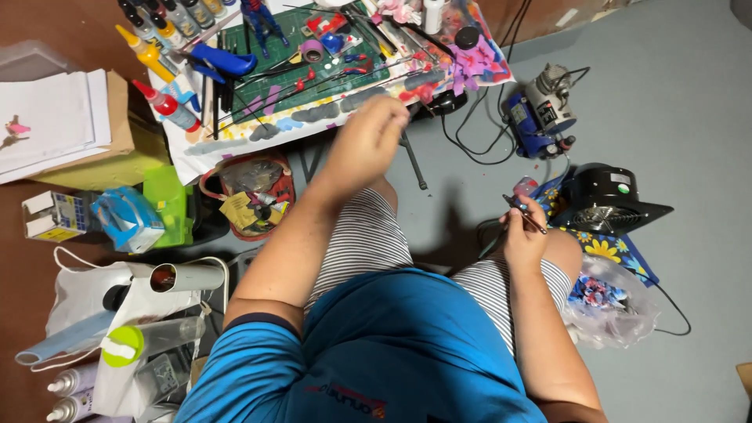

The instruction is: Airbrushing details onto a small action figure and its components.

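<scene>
Right hand (523, 235) pinches an airbrush (523, 213) at 3 o'clock, low by the knee. Left hand (368, 141) is lifted toward the table (235, 133) at 12, blurred, so I can't tell its grip.

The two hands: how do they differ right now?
The left hand is raised toward the paint-stained table, blurred, and I cannot tell whether it holds anything. The right hand rests low over the right knee, sharp, gripping a thin airbrush-like tool. The left arm stretches forward; the right arm is bent close to the body. Both are bare.
</scene>
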